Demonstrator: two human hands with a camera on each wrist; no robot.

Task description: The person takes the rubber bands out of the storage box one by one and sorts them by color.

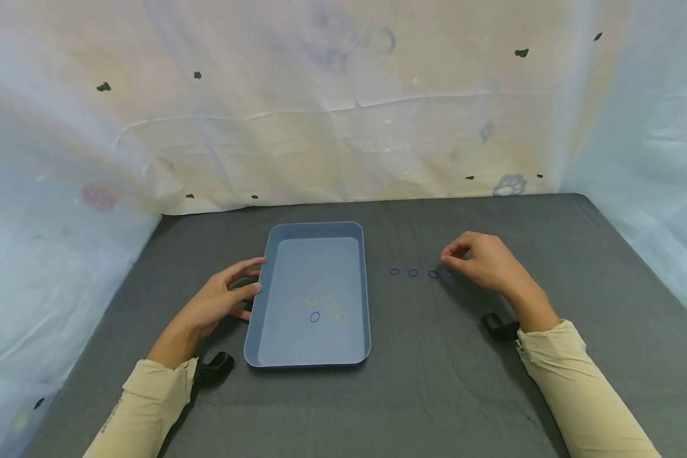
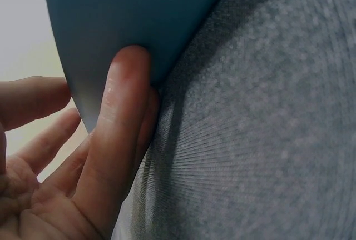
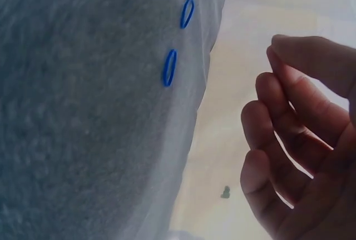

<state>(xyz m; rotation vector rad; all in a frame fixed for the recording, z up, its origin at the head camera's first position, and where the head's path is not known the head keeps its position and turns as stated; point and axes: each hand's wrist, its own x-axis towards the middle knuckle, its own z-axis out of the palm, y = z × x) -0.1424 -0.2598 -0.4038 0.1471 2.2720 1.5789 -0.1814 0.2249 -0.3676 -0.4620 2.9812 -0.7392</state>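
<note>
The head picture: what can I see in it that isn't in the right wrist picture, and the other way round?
Only the head picture: the tray, the yellowish rings and lone blue ring in it, the left hand at its side, and both sleeves.

Only the right wrist picture: the palm side of the right hand, close up.

Both: that same hand, blue rings lying on the grey surface, and the pale backdrop.

A shallow blue rectangular tray (image 1: 309, 267) is lying on the bench (image 1: 429, 388), its long sides running roughly from twelve to six o'clock. Inside, four thin yellow-green rings (image 1: 312, 302) are lying loosely grouped, with one blue ring (image 1: 315, 317) at their eight o'clock. Four blue rings (image 1: 413, 273) are forming a row outside, at the tray's three o'clock.
</note>
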